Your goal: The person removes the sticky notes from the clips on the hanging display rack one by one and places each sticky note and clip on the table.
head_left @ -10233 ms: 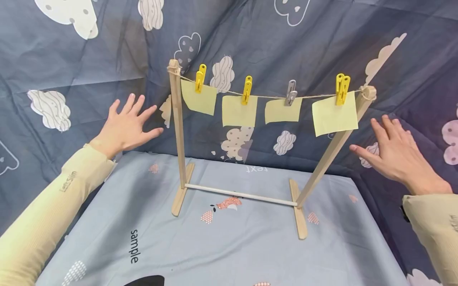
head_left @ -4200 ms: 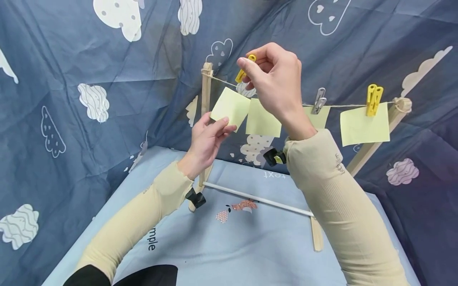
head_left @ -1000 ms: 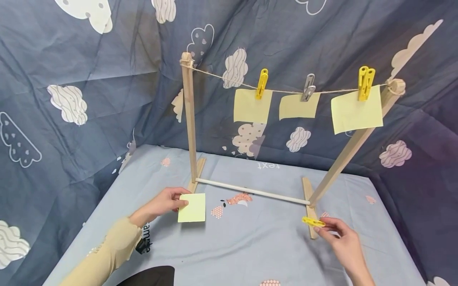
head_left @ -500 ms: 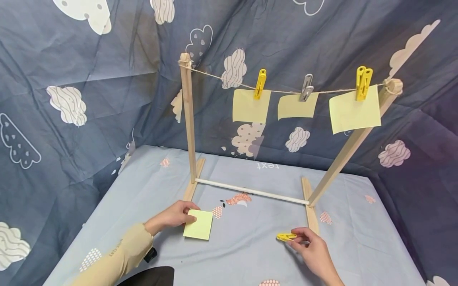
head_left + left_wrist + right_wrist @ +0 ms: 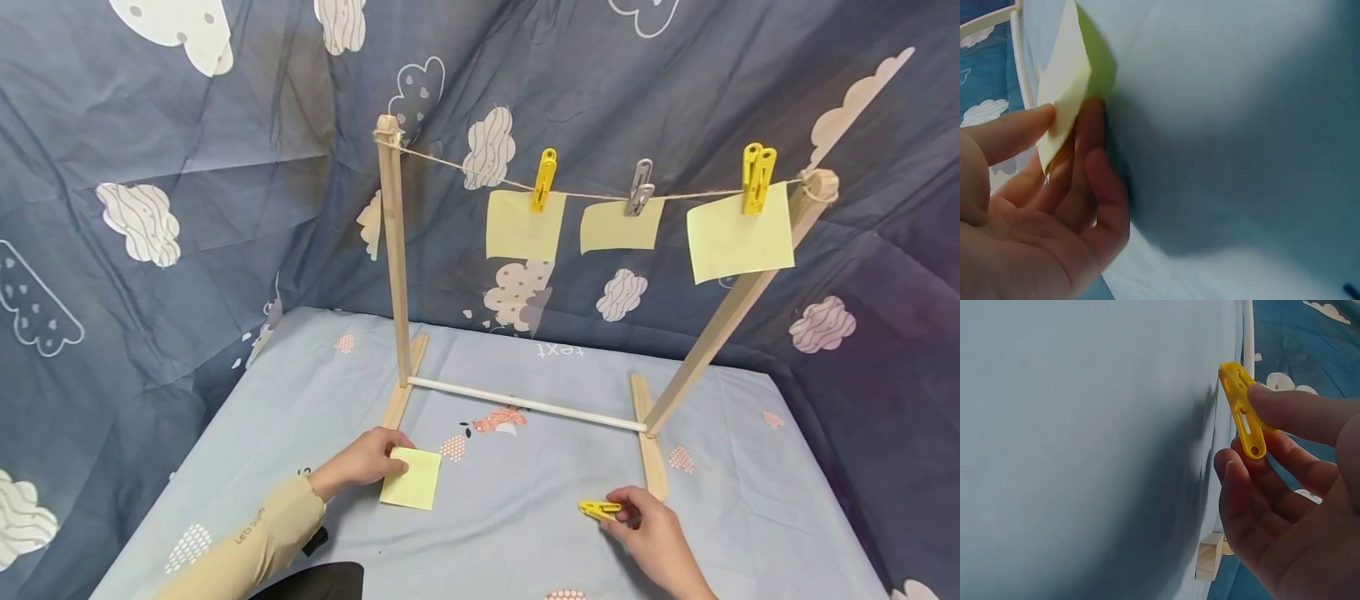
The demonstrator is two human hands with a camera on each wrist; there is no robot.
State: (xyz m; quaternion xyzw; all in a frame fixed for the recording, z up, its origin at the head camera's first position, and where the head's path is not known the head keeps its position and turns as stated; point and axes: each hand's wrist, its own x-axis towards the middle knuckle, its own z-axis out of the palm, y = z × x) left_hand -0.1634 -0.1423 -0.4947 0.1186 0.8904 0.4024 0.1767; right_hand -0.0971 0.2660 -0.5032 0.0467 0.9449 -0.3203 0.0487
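My left hand (image 5: 367,457) pinches a small square of pale yellow paper (image 5: 412,479) between thumb and fingers, low over the bed-like blue surface. In the left wrist view the paper (image 5: 1066,81) looks folded, a darker leaf standing out behind the lighter one. A yellow clothespin (image 5: 598,509) is pinched in my right hand (image 5: 658,533), low over the same cloth to the right. The right wrist view shows the clothespin (image 5: 1244,412) between thumb and fingers, its holed end toward the palm.
A wooden stand with a left post (image 5: 395,258) and right post (image 5: 723,325) carries a string (image 5: 450,165). Three yellow papers hang from it: left paper (image 5: 517,229), middle paper (image 5: 618,227), right paper (image 5: 738,242). Two yellow clothespins and a grey clothespin (image 5: 639,190) hold them.
Both hands were empty and four papers hung on the string; the leftmost paper and its clothespin came off. Lately both hands lowered toward the cloth, the right also shifting left.
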